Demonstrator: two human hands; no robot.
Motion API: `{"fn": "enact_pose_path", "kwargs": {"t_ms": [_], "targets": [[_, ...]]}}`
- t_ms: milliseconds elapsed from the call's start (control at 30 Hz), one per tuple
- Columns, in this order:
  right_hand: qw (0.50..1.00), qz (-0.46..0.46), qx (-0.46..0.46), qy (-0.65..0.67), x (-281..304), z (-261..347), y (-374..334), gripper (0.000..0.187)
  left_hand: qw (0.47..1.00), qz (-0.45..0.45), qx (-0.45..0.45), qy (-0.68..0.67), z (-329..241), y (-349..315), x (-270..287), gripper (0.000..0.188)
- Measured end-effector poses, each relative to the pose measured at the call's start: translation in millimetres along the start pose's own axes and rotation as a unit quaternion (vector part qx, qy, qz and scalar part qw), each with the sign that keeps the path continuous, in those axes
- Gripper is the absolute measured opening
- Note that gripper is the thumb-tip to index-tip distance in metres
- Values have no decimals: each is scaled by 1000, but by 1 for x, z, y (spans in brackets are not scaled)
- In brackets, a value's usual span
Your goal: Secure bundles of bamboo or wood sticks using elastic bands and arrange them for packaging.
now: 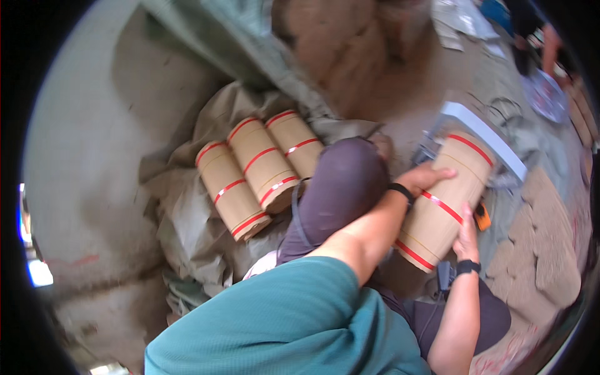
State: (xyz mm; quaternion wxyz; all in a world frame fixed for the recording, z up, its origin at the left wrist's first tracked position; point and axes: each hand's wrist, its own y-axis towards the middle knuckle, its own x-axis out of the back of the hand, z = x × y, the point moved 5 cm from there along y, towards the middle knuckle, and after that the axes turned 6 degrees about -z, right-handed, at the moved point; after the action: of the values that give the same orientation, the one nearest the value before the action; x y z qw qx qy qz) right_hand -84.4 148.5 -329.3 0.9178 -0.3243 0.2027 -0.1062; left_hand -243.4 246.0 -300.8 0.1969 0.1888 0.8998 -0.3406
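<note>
A tan cylindrical bundle (455, 181) bound with red bands is held at a tilt between my hands, above my lap. My left hand (426, 177) grips its left side, with a finger or thumb stretched over the top surface. Against its lower right side presses my right hand (466, 236); part of those fingers is hidden behind the bundle. Just beyond the bundle's upper end is a pale angled bar (484, 134). An orange and black object (482, 216), too small to name, shows beside my right hand.
Three similar bundles, one being a banded roll (262, 164), lie side by side on crumpled grey-brown sheeting (194, 240) left of my knee. Several stacked tan pieces (544, 244) with rounded ends stand at the right. A clear plastic bag (545, 95) and another person's arm (550, 50) appear far right.
</note>
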Motion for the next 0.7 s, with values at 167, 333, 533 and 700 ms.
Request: {"fn": "enact_pose_path", "kwargs": {"t_ms": [167,333,533,700], "targets": [[999,1,-13,-37,-27,-1,-8,83,999,-39,-19,-17,-7,-18,21,66],[999,-9,-1,-32,-11,1,-1,82,999,-40,-14,2,-8,-12,10,66],[1000,-11,3,-17,-19,1,-1,71,998,2,-22,-62,-3,-8,13,59],[1000,2,24,-17,-27,3,-3,81,1000,-9,7,-6,1,-7,20,69]]}}
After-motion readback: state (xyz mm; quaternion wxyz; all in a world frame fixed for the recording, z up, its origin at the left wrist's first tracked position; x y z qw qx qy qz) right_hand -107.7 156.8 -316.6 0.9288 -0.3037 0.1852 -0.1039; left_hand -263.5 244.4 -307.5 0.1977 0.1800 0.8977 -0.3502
